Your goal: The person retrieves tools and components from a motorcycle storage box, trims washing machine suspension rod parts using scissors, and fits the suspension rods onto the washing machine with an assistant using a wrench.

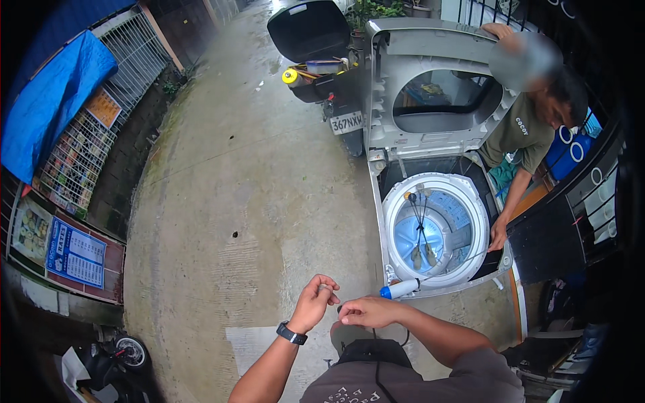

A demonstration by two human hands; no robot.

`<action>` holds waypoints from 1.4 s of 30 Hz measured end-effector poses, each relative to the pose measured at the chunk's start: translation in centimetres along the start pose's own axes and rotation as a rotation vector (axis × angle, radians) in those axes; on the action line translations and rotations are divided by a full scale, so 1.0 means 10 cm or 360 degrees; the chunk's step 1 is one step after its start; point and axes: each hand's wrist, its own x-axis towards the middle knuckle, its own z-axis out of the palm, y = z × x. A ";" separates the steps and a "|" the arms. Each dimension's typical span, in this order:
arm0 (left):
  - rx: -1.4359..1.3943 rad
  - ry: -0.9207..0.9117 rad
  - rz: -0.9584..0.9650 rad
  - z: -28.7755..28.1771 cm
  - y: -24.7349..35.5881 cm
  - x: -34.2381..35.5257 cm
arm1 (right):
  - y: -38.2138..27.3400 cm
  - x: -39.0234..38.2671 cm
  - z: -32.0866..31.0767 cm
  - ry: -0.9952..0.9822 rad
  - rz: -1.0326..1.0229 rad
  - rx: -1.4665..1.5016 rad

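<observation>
In front of my body, my left hand (314, 299) is raised with its fingers curled in; whatever lies in them, if anything, is too small to make out. Close beside it, my right hand (366, 312) is closed, with a small dark thing at its fingertips that I cannot name. Ahead to the right stands an opened top-load washing machine with a round white tub (480, 221). Several thin dark rods (421, 225) with pale ends lie across the tub. A white and blue cylinder-shaped thing (401, 289) rests at the machine's near left corner.
At the machine's right side, a co-worker's hand (497, 235) is at the tub's rim, by a thin rod. The machine's grey top cover (437, 40) is raised. Behind it stands a motorcycle with an open black box (309, 33). Concrete ground (201, 201) stretches left toward a barred stall (80, 148).
</observation>
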 end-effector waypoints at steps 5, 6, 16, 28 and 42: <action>0.0131 -0.0036 0.0011 -0.98 0.07 0.78 | -0.27 0.64 -0.38 0.0280 -0.0050 0.0048; 0.0152 -0.0059 0.0037 -1.22 0.07 0.89 | -0.28 0.81 -0.46 0.0311 0.0008 0.0046; 0.0237 0.0600 -0.0187 -3.98 -0.24 1.39 | -0.83 2.73 -1.35 0.0612 0.0103 0.0081; 0.1227 0.0139 0.0751 -4.96 1.59 4.97 | -0.96 4.11 -2.83 0.1447 0.0327 0.0042; 0.1425 -0.0731 0.1555 -3.48 3.91 8.66 | -0.92 4.20 -4.96 0.2433 0.0675 0.0298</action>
